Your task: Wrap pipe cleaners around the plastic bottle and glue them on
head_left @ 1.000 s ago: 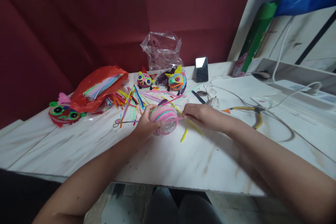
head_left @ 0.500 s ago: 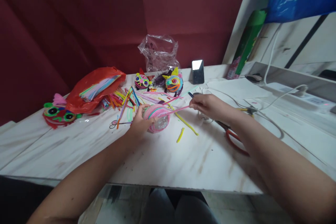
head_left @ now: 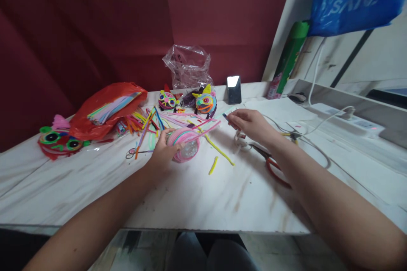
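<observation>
My left hand point(head_left: 163, 152) is wrapped round the side of a ball point(head_left: 184, 146) covered in pink and green pipe cleaners. A bare, clear patch shows on its near side. Pink pipe cleaner ends point(head_left: 206, 128) stick out from it to the right. Right of these ends, my right hand point(head_left: 246, 123) has its fingers closed in a pinch. By its fingertips shows a small dark strip point(head_left: 225, 117); whether it is held I cannot tell. Below that hand lie a roll of clear tape point(head_left: 242, 143) and orange-handled scissors point(head_left: 273, 167), partly hidden by the forearm.
Yellow pipe cleaner pieces point(head_left: 219, 150) lie in front. Behind stand two small decorated creatures point(head_left: 167, 100) and a phone point(head_left: 234, 89). At left are a red bag point(head_left: 95, 129) with pipe cleaners, a larger creature point(head_left: 60, 142) and small scissors point(head_left: 130, 153). A power strip point(head_left: 349, 120) with cables lies right.
My right hand has come away from the pink pipe cleaner, whose end now sticks out free. My left hand keeps its hold on the ball. The whole view has shifted slightly.
</observation>
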`<control>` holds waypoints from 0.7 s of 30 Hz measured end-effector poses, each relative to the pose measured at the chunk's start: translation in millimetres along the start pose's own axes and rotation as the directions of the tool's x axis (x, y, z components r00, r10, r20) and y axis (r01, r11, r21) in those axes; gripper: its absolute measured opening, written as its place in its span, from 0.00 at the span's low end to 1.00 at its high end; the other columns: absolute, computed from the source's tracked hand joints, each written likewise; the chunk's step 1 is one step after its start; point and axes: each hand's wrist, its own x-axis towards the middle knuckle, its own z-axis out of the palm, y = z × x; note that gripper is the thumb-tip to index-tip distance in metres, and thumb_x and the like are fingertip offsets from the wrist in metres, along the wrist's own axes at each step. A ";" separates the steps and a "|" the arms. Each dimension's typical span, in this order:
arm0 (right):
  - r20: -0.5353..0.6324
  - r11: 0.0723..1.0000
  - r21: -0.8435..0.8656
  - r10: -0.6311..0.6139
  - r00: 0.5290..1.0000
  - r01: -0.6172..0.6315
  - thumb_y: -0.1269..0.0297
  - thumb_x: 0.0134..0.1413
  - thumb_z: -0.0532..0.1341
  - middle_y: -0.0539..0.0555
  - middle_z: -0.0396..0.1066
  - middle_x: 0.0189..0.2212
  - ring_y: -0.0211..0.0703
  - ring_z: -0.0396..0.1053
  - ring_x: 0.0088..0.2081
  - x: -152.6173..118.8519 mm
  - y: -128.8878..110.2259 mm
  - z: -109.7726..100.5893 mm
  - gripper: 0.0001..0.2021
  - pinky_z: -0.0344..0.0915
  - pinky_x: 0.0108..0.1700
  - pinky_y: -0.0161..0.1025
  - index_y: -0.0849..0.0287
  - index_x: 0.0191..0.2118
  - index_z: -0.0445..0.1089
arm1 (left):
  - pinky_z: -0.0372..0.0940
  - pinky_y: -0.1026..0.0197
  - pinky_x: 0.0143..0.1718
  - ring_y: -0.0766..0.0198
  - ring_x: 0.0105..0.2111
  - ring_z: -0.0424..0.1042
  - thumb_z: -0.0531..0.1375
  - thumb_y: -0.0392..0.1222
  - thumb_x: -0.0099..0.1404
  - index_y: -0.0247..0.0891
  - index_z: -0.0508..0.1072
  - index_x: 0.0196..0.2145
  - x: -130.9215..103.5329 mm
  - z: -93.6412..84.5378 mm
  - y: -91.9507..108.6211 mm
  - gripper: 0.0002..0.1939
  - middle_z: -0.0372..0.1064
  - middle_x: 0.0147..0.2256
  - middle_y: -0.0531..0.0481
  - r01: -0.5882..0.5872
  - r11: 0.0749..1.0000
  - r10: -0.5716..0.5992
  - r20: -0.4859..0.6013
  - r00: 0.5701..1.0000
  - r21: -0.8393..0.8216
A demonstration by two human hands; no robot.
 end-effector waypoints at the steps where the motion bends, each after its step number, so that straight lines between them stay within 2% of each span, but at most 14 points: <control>1: 0.044 1.000 0.023 0.017 0.999 -0.018 0.58 0.54 0.57 0.54 0.73 0.25 0.35 0.64 0.22 -1.7 -2.4 2.7 0.12 0.60 0.22 0.32 0.61 0.28 0.71 | 0.65 0.64 0.30 0.64 0.31 0.68 0.65 0.43 0.48 0.44 0.63 0.48 -0.1 -0.1 -0.6 0.28 0.66 0.36 0.53 -0.005 1.000 0.005 0.005 1.000 0.001; 6: 0.104 0.988 0.130 0.075 0.992 -0.089 0.55 0.54 0.59 0.52 0.71 0.27 0.34 0.63 0.23 -5.3 -3.6 14.7 0.13 0.61 0.25 0.33 0.61 0.32 0.70 | 0.64 0.64 0.31 0.63 0.32 0.68 0.65 0.43 0.47 0.43 0.63 0.48 -0.7 0.0 -2.0 0.29 0.66 0.36 0.53 -0.019 1.000 0.019 -0.001 1.000 0.012; 10: 0.112 0.959 0.254 0.098 0.989 -0.124 0.51 0.48 0.64 0.48 0.66 0.19 0.32 0.60 0.21 -3.8 4.9 21.2 0.16 0.58 0.24 0.33 0.60 0.24 0.67 | 0.64 0.63 0.32 0.62 0.33 0.68 0.65 0.43 0.46 0.43 0.63 0.49 -0.3 0.5 -2.7 0.30 0.67 0.36 0.53 -0.016 1.000 0.016 0.020 1.000 -0.003; 16: 0.123 0.854 0.480 0.160 0.979 -0.200 0.49 0.35 0.71 0.47 0.65 0.16 0.31 0.59 0.19 -1.2 9.5 25.4 0.20 0.56 0.24 0.33 0.60 0.21 0.67 | 0.64 0.64 0.32 0.63 0.33 0.67 0.65 0.44 0.46 0.43 0.64 0.48 1.6 -0.7 -3.8 0.30 0.66 0.37 0.53 -0.039 0.999 0.039 0.012 0.999 -0.024; 19: 0.176 0.791 0.560 0.179 0.968 -0.248 0.50 0.30 0.73 0.47 0.65 0.17 0.31 0.59 0.19 -1.4 7.7 24.1 0.21 0.56 0.24 0.33 0.60 0.20 0.67 | 0.63 0.64 0.32 0.64 0.34 0.67 0.65 0.43 0.46 0.43 0.63 0.48 2.2 -1.4 -3.8 0.30 0.66 0.38 0.53 -0.035 0.998 0.036 0.012 0.999 -0.044; 21: 0.221 0.735 0.620 0.172 0.960 -0.275 0.51 0.30 0.74 0.47 0.65 0.17 0.31 0.59 0.19 -2.1 6.3 22.9 0.21 0.56 0.24 0.33 0.61 0.20 0.67 | 0.63 0.65 0.31 0.65 0.33 0.67 0.65 0.42 0.46 0.43 0.63 0.47 2.4 -1.1 -2.9 0.29 0.65 0.38 0.53 -0.033 0.998 0.033 -0.005 0.999 -0.050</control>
